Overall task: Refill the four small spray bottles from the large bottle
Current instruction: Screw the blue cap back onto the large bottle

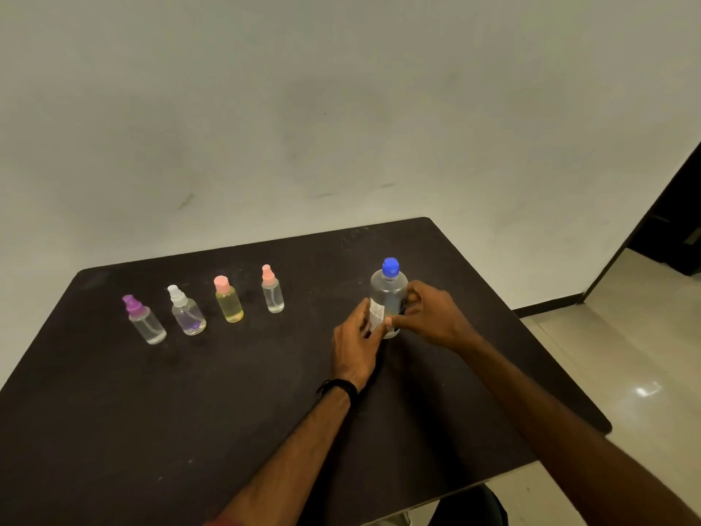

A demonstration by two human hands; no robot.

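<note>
A large clear bottle [387,294] with a blue cap stands upright on the dark table [227,392], right of centre. My right hand [432,317] grips its body from the right, thumb across the label. My left hand [354,343] touches the bottle's lower left side. Left of it stand a row of small spray bottles: a purple-capped bottle [146,322], a white-capped bottle [187,313] with a purple tint at the bottom, a pink-capped bottle [228,303] holding yellow liquid, and a smaller pink-capped bottle [272,292]. All are capped and upright.
A pale wall [341,108] rises just behind the table's far edge. The table's right edge drops to a tiled floor [626,373], with a dark doorway [675,229] at the far right.
</note>
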